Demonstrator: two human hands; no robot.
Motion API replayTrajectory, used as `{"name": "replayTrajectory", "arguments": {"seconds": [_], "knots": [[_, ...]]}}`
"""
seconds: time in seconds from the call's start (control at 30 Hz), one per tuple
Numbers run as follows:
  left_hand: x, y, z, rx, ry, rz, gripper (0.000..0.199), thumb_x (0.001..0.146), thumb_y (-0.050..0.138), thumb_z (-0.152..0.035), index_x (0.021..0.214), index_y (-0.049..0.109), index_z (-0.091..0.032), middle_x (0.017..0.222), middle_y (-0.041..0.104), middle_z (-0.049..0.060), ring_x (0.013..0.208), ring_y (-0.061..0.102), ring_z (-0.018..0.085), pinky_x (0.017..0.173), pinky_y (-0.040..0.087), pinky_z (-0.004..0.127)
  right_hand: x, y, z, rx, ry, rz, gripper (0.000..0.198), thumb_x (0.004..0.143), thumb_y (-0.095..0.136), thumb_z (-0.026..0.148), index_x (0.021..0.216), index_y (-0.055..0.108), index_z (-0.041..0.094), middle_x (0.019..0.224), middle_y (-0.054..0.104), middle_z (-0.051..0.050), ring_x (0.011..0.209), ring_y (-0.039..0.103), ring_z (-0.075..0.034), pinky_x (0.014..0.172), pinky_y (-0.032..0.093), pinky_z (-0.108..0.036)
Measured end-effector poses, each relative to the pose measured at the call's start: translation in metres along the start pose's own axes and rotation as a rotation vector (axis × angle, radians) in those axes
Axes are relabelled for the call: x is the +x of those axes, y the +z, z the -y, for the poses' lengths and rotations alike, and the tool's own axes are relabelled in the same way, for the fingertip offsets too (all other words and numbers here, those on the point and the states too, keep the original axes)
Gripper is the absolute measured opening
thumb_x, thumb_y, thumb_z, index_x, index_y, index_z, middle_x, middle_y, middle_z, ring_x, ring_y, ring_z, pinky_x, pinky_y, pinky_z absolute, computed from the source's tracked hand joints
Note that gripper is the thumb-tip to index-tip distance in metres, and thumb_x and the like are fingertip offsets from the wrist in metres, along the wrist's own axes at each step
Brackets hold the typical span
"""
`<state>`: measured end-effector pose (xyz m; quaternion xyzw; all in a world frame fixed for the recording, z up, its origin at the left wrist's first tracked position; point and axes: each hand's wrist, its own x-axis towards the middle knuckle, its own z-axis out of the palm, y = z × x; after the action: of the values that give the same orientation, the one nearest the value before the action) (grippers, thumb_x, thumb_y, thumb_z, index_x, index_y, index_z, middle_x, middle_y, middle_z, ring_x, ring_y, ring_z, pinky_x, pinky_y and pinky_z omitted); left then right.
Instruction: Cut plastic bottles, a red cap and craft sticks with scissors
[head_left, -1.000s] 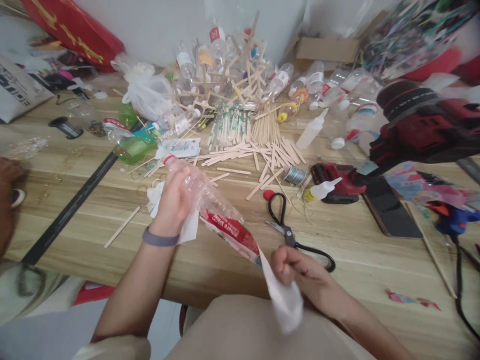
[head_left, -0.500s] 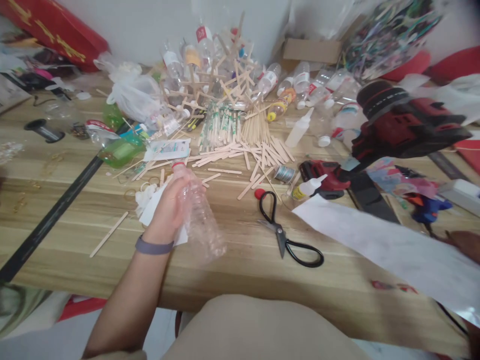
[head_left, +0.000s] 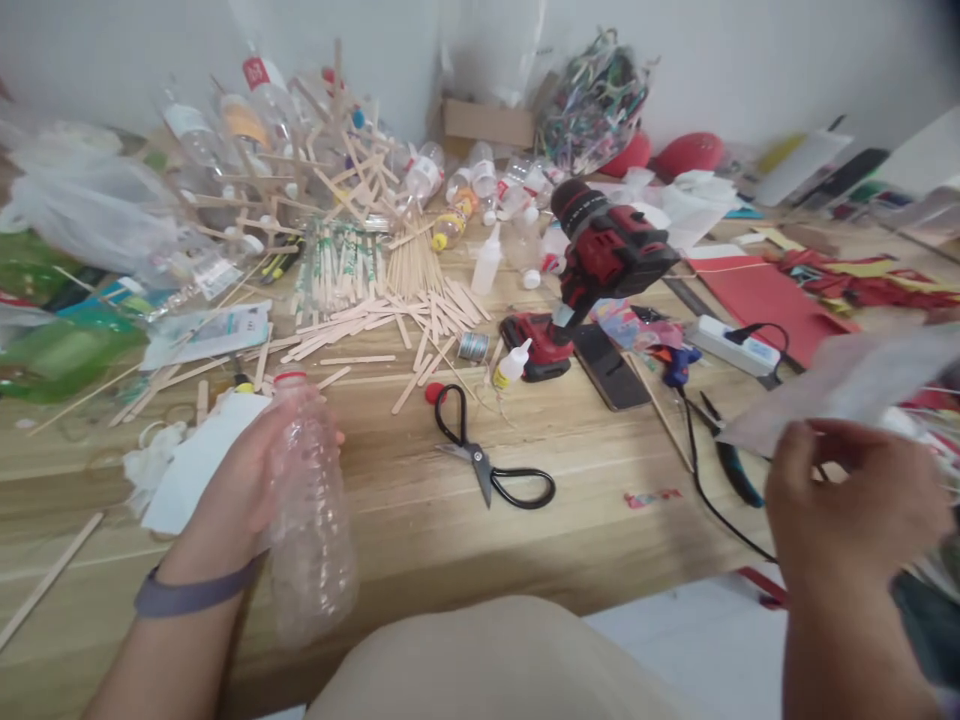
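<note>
My left hand (head_left: 259, 470) is wrapped round the upper part of a clear plastic bottle (head_left: 311, 540), which tilts with its red-rimmed neck away from me. Under that hand lies a sheet of white paper (head_left: 191, 465). Off to the right, my right hand (head_left: 847, 500) pinches a blurred, whitish translucent sheet (head_left: 862, 385) by its near edge. Black-handled scissors (head_left: 478, 457) rest on the table between my hands, blades partly apart. A red bottle cap (head_left: 434, 392) sits just behind them.
A red cordless drill (head_left: 611, 250) stands upright near a phone (head_left: 611, 368), a small glue bottle (head_left: 512, 365) and a wire spool (head_left: 472, 346). Wooden sticks (head_left: 360, 325) and plastic bottles crowd the back. Pliers (head_left: 731, 455), a cable and a power strip (head_left: 735, 345) lie right.
The view has turned right. My right hand has come into sight, and the whitish sheet has swung farther right, off the table's front. The bottle has come closer to me.
</note>
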<state>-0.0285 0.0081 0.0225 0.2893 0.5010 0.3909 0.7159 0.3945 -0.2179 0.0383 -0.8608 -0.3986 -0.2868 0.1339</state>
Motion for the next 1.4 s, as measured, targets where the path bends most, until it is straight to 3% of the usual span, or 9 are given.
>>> {"name": "replayTrajectory", "arguments": {"seconds": [0.13, 0.4, 0.53, 0.63, 0.73, 0.9, 1.07, 1.2, 1.4], "knots": [[0.003, -0.004, 0.005, 0.021, 0.003, 0.004, 0.015, 0.084, 0.065, -0.029, 0.096, 0.07, -0.02, 0.075, 0.075, 0.003, 0.06, 0.071, 0.018, 0.053, 0.058, 0.024, 0.009, 0.013, 0.008, -0.01, 0.104, -0.035, 0.017, 0.086, 0.054, 0.026, 0.091, 0.067, 0.016, 0.074, 0.066, -0.017, 0.081, 0.062, -0.033, 0.066, 0.044, -0.042], [0.003, -0.006, 0.009, 0.05, 0.01, 0.118, 0.031, 0.072, 0.08, -0.03, 0.099, 0.069, -0.019, 0.078, 0.076, 0.004, 0.061, 0.07, 0.019, 0.053, 0.057, 0.025, 0.05, 0.044, -0.008, 0.004, -0.152, 0.257, 0.015, 0.089, 0.054, 0.027, 0.086, 0.067, 0.019, 0.086, 0.072, -0.017, 0.096, 0.062, -0.032, 0.088, 0.043, -0.042], [-0.001, -0.004, 0.013, 0.054, 0.019, 0.322, 0.035, 0.071, 0.083, -0.041, 0.098, 0.07, -0.022, 0.076, 0.074, 0.003, 0.061, 0.068, 0.017, 0.055, 0.054, 0.024, 0.067, 0.059, 0.002, 0.113, -0.311, 0.335, 0.012, 0.084, 0.061, 0.026, 0.078, 0.07, 0.022, 0.091, 0.075, -0.014, 0.117, 0.057, -0.034, 0.099, 0.038, -0.048], [-0.004, -0.001, 0.016, 0.097, 0.013, 0.462, 0.047, 0.069, 0.082, -0.055, 0.098, 0.073, -0.019, 0.075, 0.072, 0.006, 0.061, 0.066, 0.019, 0.055, 0.051, 0.027, 0.058, 0.058, 0.036, 0.363, -0.53, 0.246, 0.025, 0.091, 0.054, 0.036, 0.078, 0.07, 0.023, 0.091, 0.074, -0.016, 0.1, 0.066, -0.03, 0.091, 0.046, -0.044], [-0.01, 0.005, 0.017, 0.158, -0.001, 0.631, 0.052, 0.074, 0.076, -0.06, 0.107, 0.071, -0.02, 0.078, 0.068, 0.006, 0.062, 0.061, 0.017, 0.059, 0.049, 0.027, 0.031, 0.036, 0.093, 0.661, -0.66, 0.346, 0.023, 0.095, 0.053, 0.037, 0.09, 0.07, 0.022, 0.089, 0.073, -0.013, 0.083, 0.069, -0.026, 0.078, 0.053, -0.04], [-0.022, 0.015, 0.017, 0.294, -0.024, 0.765, 0.051, 0.076, 0.071, -0.066, 0.103, 0.069, -0.022, 0.08, 0.066, 0.005, 0.068, 0.06, 0.02, 0.063, 0.048, 0.031, -0.007, -0.002, 0.191, 1.051, -0.601, 0.635, 0.025, 0.098, 0.051, 0.04, 0.103, 0.069, 0.023, 0.084, 0.071, -0.007, 0.076, 0.067, -0.021, 0.063, 0.054, -0.032], [-0.026, 0.019, 0.023, 0.342, -0.068, 0.787, 0.051, 0.071, 0.074, -0.068, 0.097, 0.069, -0.024, 0.084, 0.069, 0.006, 0.071, 0.064, 0.022, 0.067, 0.05, 0.034, -0.012, -0.002, 0.239, 1.294, -0.558, 0.898, 0.043, 0.098, 0.05, 0.052, 0.118, 0.063, 0.016, 0.083, 0.07, -0.005, 0.069, 0.064, -0.016, 0.059, 0.051, -0.027], [-0.023, 0.015, 0.025, 0.269, -0.067, 0.777, 0.044, 0.078, 0.072, -0.061, 0.105, 0.067, -0.026, 0.083, 0.069, 0.004, 0.072, 0.065, 0.021, 0.069, 0.051, 0.032, -0.011, 0.01, 0.231, 1.16, -0.56, 0.872, 0.031, 0.1, 0.046, 0.041, 0.111, 0.065, 0.019, 0.091, 0.071, -0.006, 0.077, 0.066, -0.018, 0.065, 0.05, -0.029], [-0.014, 0.007, 0.025, 0.146, -0.057, 0.669, 0.042, 0.087, 0.066, -0.053, 0.115, 0.063, -0.022, 0.087, 0.069, 0.006, 0.074, 0.068, 0.02, 0.073, 0.052, 0.033, -0.03, 0.027, 0.195, 0.475, -0.607, 0.715, 0.022, 0.087, 0.068, 0.04, 0.082, 0.062, 0.02, 0.081, 0.065, -0.009, 0.078, 0.064, -0.029, 0.063, 0.044, -0.035]]}}
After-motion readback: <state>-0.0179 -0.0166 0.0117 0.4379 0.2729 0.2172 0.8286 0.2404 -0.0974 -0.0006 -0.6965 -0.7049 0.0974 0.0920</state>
